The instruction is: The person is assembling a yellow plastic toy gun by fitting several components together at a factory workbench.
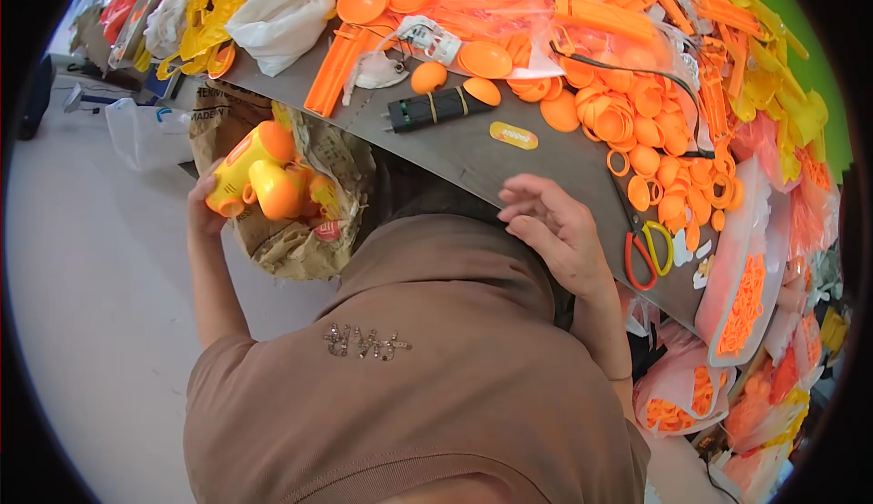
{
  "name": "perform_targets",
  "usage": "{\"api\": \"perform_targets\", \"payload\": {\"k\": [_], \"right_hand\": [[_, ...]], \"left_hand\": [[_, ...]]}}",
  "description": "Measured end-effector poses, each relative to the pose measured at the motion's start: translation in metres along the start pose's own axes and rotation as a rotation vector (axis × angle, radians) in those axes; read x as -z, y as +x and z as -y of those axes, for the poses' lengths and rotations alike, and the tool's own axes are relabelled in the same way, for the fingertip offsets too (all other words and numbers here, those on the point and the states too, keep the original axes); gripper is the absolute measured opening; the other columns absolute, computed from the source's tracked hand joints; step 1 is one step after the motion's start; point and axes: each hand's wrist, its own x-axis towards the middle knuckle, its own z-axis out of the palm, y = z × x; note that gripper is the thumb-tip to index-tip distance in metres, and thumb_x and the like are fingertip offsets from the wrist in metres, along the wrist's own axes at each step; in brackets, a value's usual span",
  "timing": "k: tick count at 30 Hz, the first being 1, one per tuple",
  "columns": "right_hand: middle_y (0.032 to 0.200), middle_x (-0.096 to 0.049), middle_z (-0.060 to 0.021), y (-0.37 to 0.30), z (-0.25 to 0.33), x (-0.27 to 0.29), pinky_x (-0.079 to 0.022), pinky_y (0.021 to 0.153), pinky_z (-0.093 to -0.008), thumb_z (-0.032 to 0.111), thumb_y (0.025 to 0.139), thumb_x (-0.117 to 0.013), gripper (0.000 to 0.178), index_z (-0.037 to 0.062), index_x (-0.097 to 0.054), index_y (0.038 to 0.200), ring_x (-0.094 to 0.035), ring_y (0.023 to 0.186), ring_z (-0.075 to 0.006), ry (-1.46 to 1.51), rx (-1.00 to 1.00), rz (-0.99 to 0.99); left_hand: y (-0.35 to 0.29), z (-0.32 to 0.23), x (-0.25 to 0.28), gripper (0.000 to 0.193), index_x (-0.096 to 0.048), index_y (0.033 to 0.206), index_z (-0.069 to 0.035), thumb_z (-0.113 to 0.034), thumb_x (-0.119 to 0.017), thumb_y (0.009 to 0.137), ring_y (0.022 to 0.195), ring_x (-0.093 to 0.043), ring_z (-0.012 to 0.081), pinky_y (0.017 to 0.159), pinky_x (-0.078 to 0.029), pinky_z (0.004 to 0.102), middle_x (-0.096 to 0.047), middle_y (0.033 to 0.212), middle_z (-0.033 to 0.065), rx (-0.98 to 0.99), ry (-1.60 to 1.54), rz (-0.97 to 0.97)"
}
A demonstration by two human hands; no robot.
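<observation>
At the left, my left hand [205, 202] is closed around the outer side of a yellow-and-orange plastic toy [235, 177] with rounded parts. The toy is over the mouth of a crumpled brown paper bag [300, 257]. More yellow-and-orange pieces [320, 193] show beside it, and I cannot tell whether they belong to the same toy. By the near table edge, my right hand [555, 236] has loosely bent fingers set apart and nothing in them. Beyond it lies a small orange-yellow oval label piece [514, 135].
On the dark table [409, 159] are a black battery-like block [438, 109], orange domed caps [609, 115] and scissors [647, 254] with red and yellow handles. A white plastic bag [280, 27] stands at the far left. Trays of orange parts [741, 309] are at the right.
</observation>
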Motion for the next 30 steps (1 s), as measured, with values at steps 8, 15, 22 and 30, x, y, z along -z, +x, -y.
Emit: {"api": "perform_targets", "payload": {"k": [8,15,22,30], "right_hand": [[0.104,-0.058,-0.0108,-0.007,-0.013,0.008,-0.051,0.076,-0.0267,0.005,0.090,-0.053,0.029,-0.0027,-0.050,0.117,-0.060,0.090,-0.0156,0.043,-0.017,-0.127],[0.102,-0.059,-0.0085,-0.006,-0.010,0.009,-0.051,0.076,-0.0254,0.002,0.088,-0.054,0.026,-0.0017,-0.052,0.114,-0.060,0.089,-0.0136,0.011,-0.043,-0.182],[0.101,-0.059,-0.0076,-0.008,-0.010,0.019,-0.050,0.075,-0.0246,0.003,0.089,-0.055,0.026,-0.0010,-0.052,0.114,-0.059,0.087,-0.0122,0.027,-0.028,-0.228],[0.098,-0.060,-0.0074,-0.011,-0.019,0.024,-0.050,0.075,-0.0247,0.003,0.088,-0.056,0.026,-0.0010,-0.053,0.113,-0.060,0.087,-0.0129,-0.019,-0.036,-0.270]], "left_hand": [[0.001,0.058,0.098,0.042,-0.057,0.106,-0.007,-0.037,-0.063,0.077,0.074,-0.062,0.0203,0.054,-0.049,0.0351,-0.063,0.090,0.0078,0.463,0.344,-0.438],[0.054,0.084,0.089,0.046,-0.062,0.102,-0.001,-0.036,-0.067,0.073,0.083,-0.060,0.0266,0.065,-0.050,0.0436,-0.063,0.093,0.0122,0.488,0.677,-0.604],[0.075,0.090,0.070,0.037,-0.056,0.114,0.004,-0.016,-0.064,0.083,0.101,-0.058,0.0218,0.086,-0.045,0.0300,-0.061,0.110,0.0147,-0.204,1.001,-0.705],[0.076,-0.044,-0.165,0.020,-0.061,0.100,0.003,0.001,-0.063,0.081,0.093,-0.058,0.0190,0.083,-0.045,0.0283,-0.061,0.104,0.0103,-1.206,0.884,-0.304]]}}
